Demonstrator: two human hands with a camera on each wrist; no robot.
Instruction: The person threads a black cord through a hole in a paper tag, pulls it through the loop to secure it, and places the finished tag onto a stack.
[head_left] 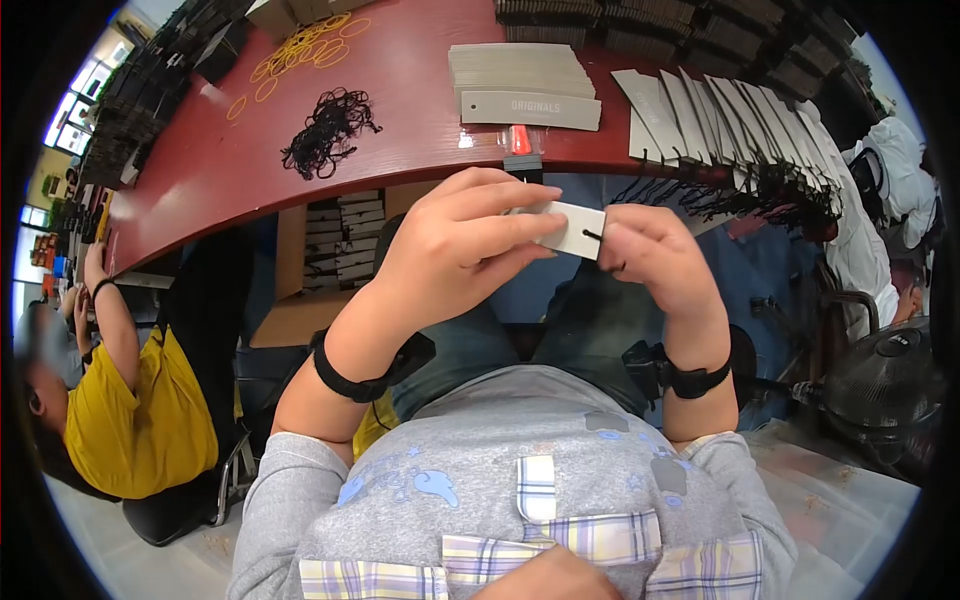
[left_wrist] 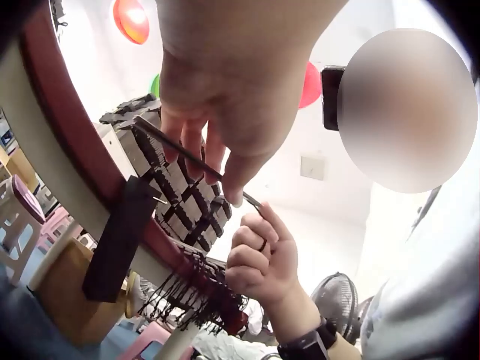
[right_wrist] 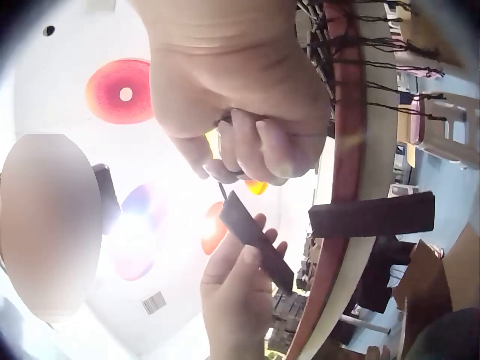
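one pale tag (head_left: 575, 230) is pinched in the left hand (head_left: 430, 245), the thumb on one face and the long, slightly parted fingers on the other. its holed end points out past those fingertips towards the right hand (head_left: 655, 250), whose fingers are curled in and pinch a thin black cord (right_wrist: 223, 192) just beyond the hole. exactly which right fingertips grip it, i cannot tell. the tag is in the air, just in front of the table edge and above the lap.

the step in hand looks like working the cord at the hole. as i judge it, the next move calls for a steady left pinch near that end, while the right fingers draw the cord snug without bending the tag.

beyond the left fingers, a tangle of black cords (head_left: 330, 132) lies on the red table (head_left: 410, 125). ahead of the fingertips is a stack of tags (head_left: 522, 75); beyond the right fingers, corded tags (head_left: 700, 120) lie fanned out.
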